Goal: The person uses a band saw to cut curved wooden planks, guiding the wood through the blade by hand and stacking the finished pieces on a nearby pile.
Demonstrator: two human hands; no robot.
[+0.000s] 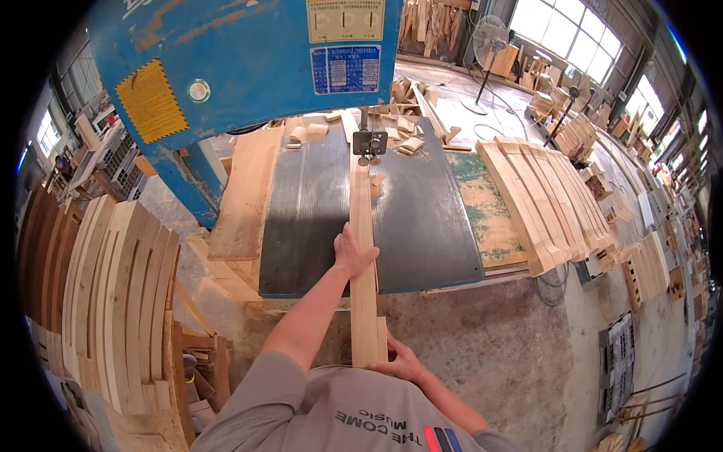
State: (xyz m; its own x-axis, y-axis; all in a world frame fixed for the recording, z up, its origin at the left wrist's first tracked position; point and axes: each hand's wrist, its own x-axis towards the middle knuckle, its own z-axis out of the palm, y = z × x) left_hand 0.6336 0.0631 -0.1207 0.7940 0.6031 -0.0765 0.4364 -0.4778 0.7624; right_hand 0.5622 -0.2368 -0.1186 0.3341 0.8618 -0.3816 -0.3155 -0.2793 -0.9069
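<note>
The long wooden strip (363, 248) lies lengthwise on the grey surface (422, 218), left hand (351, 255) pressed flat against its left edge, right hand (401, 361) gripping its near end.

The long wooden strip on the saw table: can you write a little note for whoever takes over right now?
Left hand: flat on the long wooden strip, mid-length, over the grey saw table.
Right hand: gripping the strip's near end, off the table edge.
The strip's far end is at the blade guide.
Done: cut pieces stacked at the right.
Left: most of the strip lies before the blade.
</note>
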